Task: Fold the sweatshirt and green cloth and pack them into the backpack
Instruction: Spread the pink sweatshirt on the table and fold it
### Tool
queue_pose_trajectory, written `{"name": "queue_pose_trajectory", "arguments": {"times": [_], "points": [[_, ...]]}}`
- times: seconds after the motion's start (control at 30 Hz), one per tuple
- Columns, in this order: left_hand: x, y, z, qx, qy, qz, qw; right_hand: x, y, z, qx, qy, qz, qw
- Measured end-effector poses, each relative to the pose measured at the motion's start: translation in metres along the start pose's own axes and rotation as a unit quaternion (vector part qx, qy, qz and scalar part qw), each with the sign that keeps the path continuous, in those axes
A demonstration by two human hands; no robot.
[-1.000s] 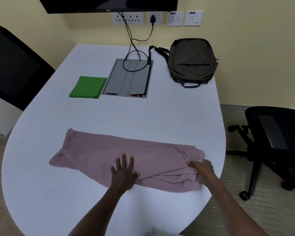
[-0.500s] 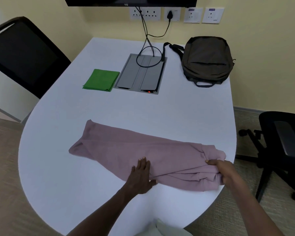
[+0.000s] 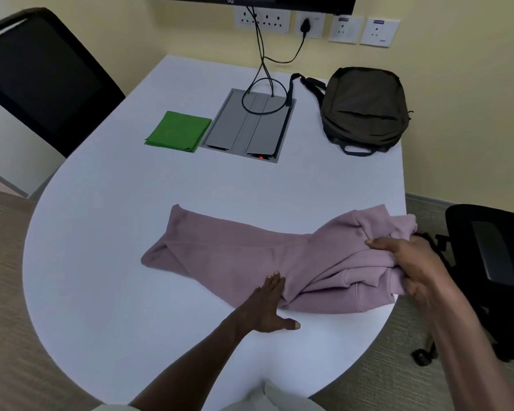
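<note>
Right hand (image 3: pixel 413 262) gripped the sweatshirt (image 3: pixel 250 256) (bunched end) at the table's (image 3: pixel 131 232) right edge; left hand (image 3: pixel 264 310) lay flat, fingers straight.

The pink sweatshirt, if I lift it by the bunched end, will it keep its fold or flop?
Likely flop: the sweatshirt already sags and creases where the right hand grips its bunched end. It looks thick, so probably fairly heavy for cloth. The left hand lies flat at its near edge, which may stop it sliding on the smooth table.
</note>
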State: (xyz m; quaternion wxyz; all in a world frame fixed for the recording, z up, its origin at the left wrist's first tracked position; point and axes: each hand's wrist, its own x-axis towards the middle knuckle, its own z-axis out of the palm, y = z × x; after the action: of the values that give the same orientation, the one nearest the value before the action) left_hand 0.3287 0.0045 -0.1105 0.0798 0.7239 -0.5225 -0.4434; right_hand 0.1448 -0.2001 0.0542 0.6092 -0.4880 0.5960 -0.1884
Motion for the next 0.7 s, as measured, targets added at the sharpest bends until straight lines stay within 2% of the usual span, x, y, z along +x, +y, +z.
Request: {"name": "queue_pose_trajectory", "arguments": {"times": [0.1,0.17,0.2,0.27,0.3,0.33,0.37,0.4,0.47,0.53,0.7], "points": [[-0.009,0.005,-0.015,-0.091,-0.013,0.017,0.996,-0.016,-0.026,0.027,-0.040,-0.011,-0.037,0.998],[-0.021,-0.002,-0.034,-0.173,0.032,0.017,0.984,-0.022,-0.040,0.045,-0.056,-0.016,-0.059,0.997],[-0.027,-0.012,-0.043,-0.203,0.106,0.021,0.973,-0.025,-0.047,0.053,-0.065,-0.022,-0.069,0.995],[-0.039,-0.047,-0.056,-0.206,0.315,-0.001,0.927,-0.030,-0.059,0.070,-0.087,-0.023,-0.088,0.992],[-0.045,-0.070,-0.060,-0.170,0.405,-0.034,0.898,-0.033,-0.065,0.079,-0.100,-0.021,-0.099,0.990],[-0.051,-0.095,-0.063,-0.112,0.464,-0.077,0.875,-0.036,-0.068,0.088,-0.113,-0.022,-0.113,0.987],[-0.055,-0.118,-0.067,-0.060,0.479,-0.120,0.868,-0.038,-0.072,0.098,-0.123,-0.023,-0.123,0.985],[-0.057,-0.139,-0.069,-0.030,0.460,-0.156,0.874,-0.038,-0.073,0.107,-0.133,-0.027,-0.133,0.982],[-0.059,-0.158,-0.073,-0.043,0.385,-0.200,0.900,-0.039,-0.077,0.129,-0.158,-0.032,-0.151,0.975],[-0.055,-0.164,-0.070,-0.044,0.352,-0.188,0.916,-0.040,-0.080,0.152,-0.180,-0.041,-0.163,0.969],[-0.050,-0.169,-0.062,-0.070,0.379,-0.162,0.909,-0.047,-0.082,0.216,-0.245,-0.060,-0.205,0.946]]}}
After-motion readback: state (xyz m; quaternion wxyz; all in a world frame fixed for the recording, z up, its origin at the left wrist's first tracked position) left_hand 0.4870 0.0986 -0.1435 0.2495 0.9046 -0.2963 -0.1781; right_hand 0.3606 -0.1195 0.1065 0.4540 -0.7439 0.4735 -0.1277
